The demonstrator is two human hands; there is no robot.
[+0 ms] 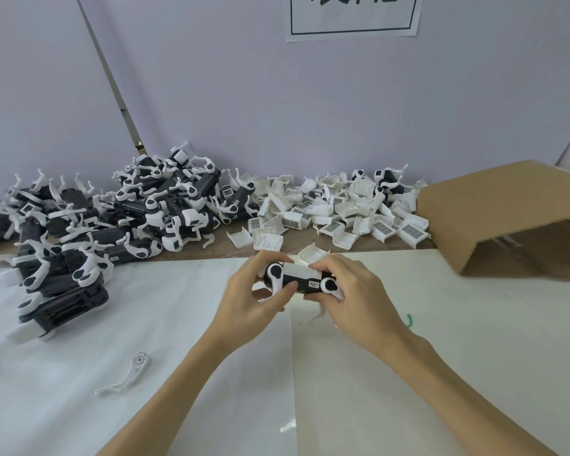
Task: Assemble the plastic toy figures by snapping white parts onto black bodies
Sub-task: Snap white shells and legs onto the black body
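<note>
While its label stays unreadable, left hand (256,299) and right hand (352,291) clamp the toy figure (301,280).

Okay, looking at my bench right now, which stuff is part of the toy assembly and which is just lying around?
Part of the job:
- black toy body, held by left hand and right hand
- pile of white shell parts
- heap of black-and-white figures

Lying about:
- cardboard box, on its side
- loose white leg piece
- green scrap
- paper sign on wall
</note>
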